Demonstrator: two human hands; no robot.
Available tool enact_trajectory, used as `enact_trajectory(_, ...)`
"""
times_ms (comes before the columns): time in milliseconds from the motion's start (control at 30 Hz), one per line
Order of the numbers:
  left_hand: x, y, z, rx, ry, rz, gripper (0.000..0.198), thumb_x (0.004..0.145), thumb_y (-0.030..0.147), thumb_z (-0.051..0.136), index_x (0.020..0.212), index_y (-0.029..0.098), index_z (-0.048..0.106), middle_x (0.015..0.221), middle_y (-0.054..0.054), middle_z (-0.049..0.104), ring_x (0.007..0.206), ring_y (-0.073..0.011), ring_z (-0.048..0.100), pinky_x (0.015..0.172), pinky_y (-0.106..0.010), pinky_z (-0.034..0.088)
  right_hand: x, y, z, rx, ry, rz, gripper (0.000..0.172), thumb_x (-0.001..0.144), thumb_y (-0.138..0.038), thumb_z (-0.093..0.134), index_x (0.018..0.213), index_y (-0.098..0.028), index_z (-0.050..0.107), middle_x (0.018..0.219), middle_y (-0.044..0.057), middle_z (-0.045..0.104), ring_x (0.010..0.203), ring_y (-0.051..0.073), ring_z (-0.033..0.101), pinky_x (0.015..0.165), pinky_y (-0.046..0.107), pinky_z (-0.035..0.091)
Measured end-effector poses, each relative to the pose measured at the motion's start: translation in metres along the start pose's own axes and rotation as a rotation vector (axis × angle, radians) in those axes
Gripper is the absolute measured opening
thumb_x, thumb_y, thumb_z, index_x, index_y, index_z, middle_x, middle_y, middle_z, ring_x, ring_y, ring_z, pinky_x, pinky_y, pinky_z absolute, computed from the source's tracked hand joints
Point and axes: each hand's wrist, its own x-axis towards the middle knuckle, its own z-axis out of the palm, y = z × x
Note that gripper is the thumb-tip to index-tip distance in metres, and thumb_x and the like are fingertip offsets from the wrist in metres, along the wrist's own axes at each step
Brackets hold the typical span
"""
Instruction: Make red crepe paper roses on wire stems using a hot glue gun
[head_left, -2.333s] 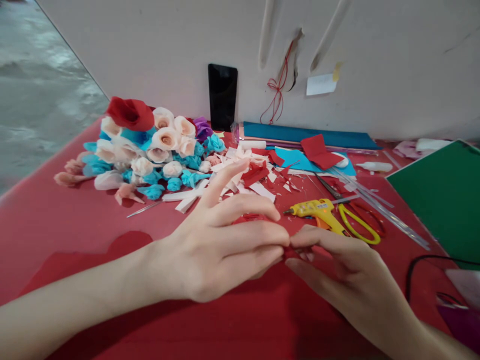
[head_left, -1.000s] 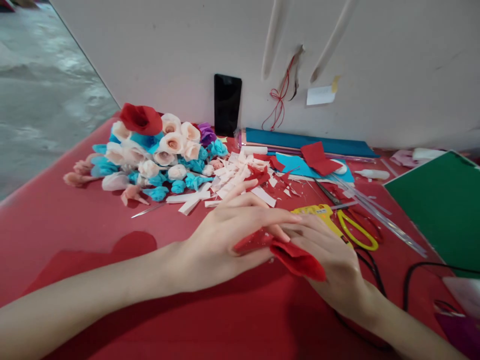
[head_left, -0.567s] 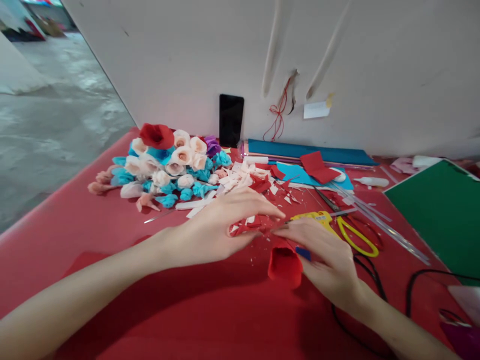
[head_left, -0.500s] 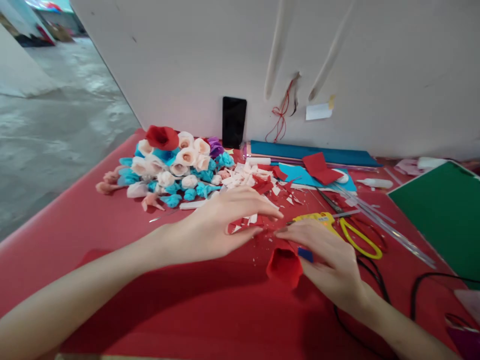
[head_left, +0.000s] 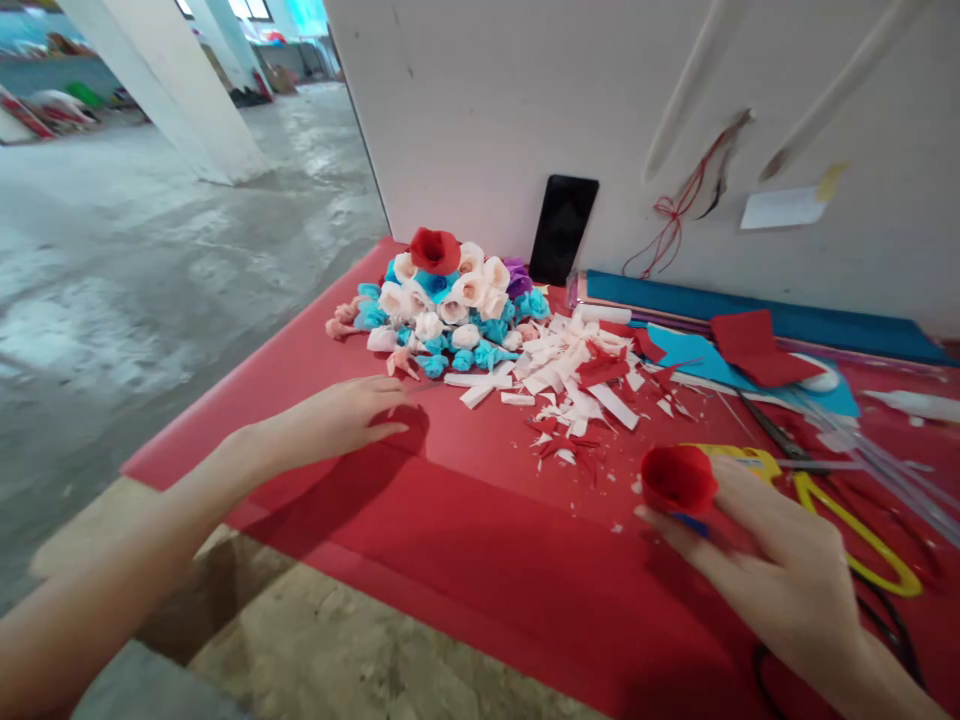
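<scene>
My right hand (head_left: 780,560) grips a cup-shaped red crepe-paper flower (head_left: 679,478), its opening turned up toward me. A small blue piece (head_left: 691,523) shows just beneath the flower. My left hand (head_left: 360,415) is over the left part of the red table, thumb apart from the fingers, with nothing visible in it. Just beyond its fingertips lies a pile of paper flowers (head_left: 454,310) in white, blue, pink and purple, a large red one on top. Beside my right hand are a yellow tool (head_left: 739,458), partly hidden, and yellow-handled scissors (head_left: 862,545).
White and red paper scraps (head_left: 577,375) litter the middle of the red table (head_left: 450,560). A black phone (head_left: 564,230) leans on the white panel behind. Blue and red paper sheets (head_left: 757,345) lie at the back right, near clear sticks (head_left: 892,460). A black cable (head_left: 885,610) runs at right.
My left hand has moved left, away from the red flower, to beside the flower pile. My right hand still has the flower, now raised and more upright. The view has swung left.
</scene>
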Motion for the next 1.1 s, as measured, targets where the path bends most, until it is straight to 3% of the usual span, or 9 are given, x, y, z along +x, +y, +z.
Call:
enact_trajectory(100, -0.012, -0.013, 0.008, -0.006, -0.084, -0.042, 0.017, 0.08, 0.027, 0.053, 0.092, 0.02, 0.062, 0.098, -0.005, 0.062, 0.086, -0.0178, 0.06, 0.074, -0.025, 0.047, 0.002, -0.001, 0.0, -0.026, -0.005, -0.006, 0.017, 0.078, -0.024, 0.055, 0.065, -0.021, 0.044, 0.06, 0.001, 0.056, 0.058, 0.014, 0.057, 0.048, 0.023, 0.04)
enact_trajectory(233, -0.017, -0.02, 0.016, -0.044, -0.114, -0.092, 0.013, 0.082, 0.027, 0.048, 0.085, 0.019, 0.058, 0.091, -0.005, 0.063, 0.08, -0.0169, 0.06, 0.073, -0.028, 0.048, 0.003, -0.002, 0.001, -0.055, 0.0, -0.011, 0.021, 0.079, -0.027, 0.052, 0.062, -0.021, 0.043, 0.058, 0.001, 0.055, 0.058, 0.015, 0.057, 0.048, 0.023, 0.04)
enact_trajectory(433, -0.02, -0.017, 0.017, -0.091, -0.11, -0.105, 0.027, 0.082, 0.034, 0.051, 0.105, 0.02, 0.055, 0.102, -0.008, 0.06, 0.092, -0.0192, 0.056, 0.081, -0.033, 0.047, 0.003, -0.002, -0.002, -0.078, -0.026, -0.022, 0.025, 0.081, -0.029, 0.051, 0.059, -0.019, 0.043, 0.059, 0.003, 0.055, 0.059, 0.014, 0.056, 0.051, 0.022, 0.04)
enact_trajectory(667, -0.001, -0.003, 0.039, -0.12, -0.069, -0.066, 0.021, 0.079, 0.033, 0.054, 0.091, 0.017, 0.059, 0.086, -0.006, 0.063, 0.081, -0.0171, 0.056, 0.079, -0.034, 0.044, 0.002, 0.002, -0.003, -0.114, -0.053, 0.018, 0.024, 0.081, -0.03, 0.052, 0.06, -0.019, 0.046, 0.052, -0.001, 0.049, 0.047, 0.01, 0.045, 0.045, 0.021, 0.035)
enact_trajectory(767, 0.013, 0.005, 0.047, -0.149, -0.062, -0.06, 0.017, 0.078, 0.032, 0.055, 0.083, 0.016, 0.059, 0.077, -0.004, 0.064, 0.072, -0.0152, 0.057, 0.069, -0.028, 0.046, -0.003, 0.008, 0.0, -0.111, -0.033, 0.045, 0.011, 0.078, -0.028, 0.055, 0.072, -0.019, 0.054, 0.054, -0.002, 0.051, 0.043, 0.008, 0.043, 0.045, 0.02, 0.036)
enact_trajectory(867, 0.023, 0.013, 0.05, -0.188, -0.042, -0.053, 0.015, 0.078, 0.03, 0.055, 0.08, 0.016, 0.059, 0.084, -0.004, 0.066, 0.076, -0.0146, 0.06, 0.07, -0.026, 0.047, -0.006, 0.014, 0.001, -0.07, -0.012, 0.146, 0.014, 0.076, -0.031, 0.058, 0.08, -0.018, 0.059, 0.064, 0.0, 0.059, 0.05, 0.01, 0.051, 0.049, 0.019, 0.041)
enact_trajectory(1000, 0.029, 0.017, 0.048, -0.213, 0.009, -0.052, 0.017, 0.077, 0.031, 0.057, 0.085, 0.017, 0.063, 0.085, -0.004, 0.068, 0.079, -0.0157, 0.061, 0.074, -0.028, 0.048, -0.003, 0.02, 0.001, -0.017, 0.051, 0.359, 0.016, 0.073, -0.033, 0.062, 0.072, -0.017, 0.061, 0.058, 0.001, 0.06, 0.049, 0.011, 0.053, 0.047, 0.02, 0.041)
enact_trajectory(1100, 0.028, 0.015, 0.045, -0.229, 0.033, -0.055, 0.019, 0.077, 0.033, 0.057, 0.086, 0.018, 0.065, 0.083, -0.005, 0.068, 0.084, -0.0188, 0.061, 0.077, -0.031, 0.048, 0.0, 0.023, -0.001, 0.058, 0.082, 0.441, 0.018, 0.083, -0.032, 0.051, 0.079, -0.016, 0.059, 0.07, 0.004, 0.063, 0.058, 0.012, 0.059, 0.051, 0.02, 0.045)
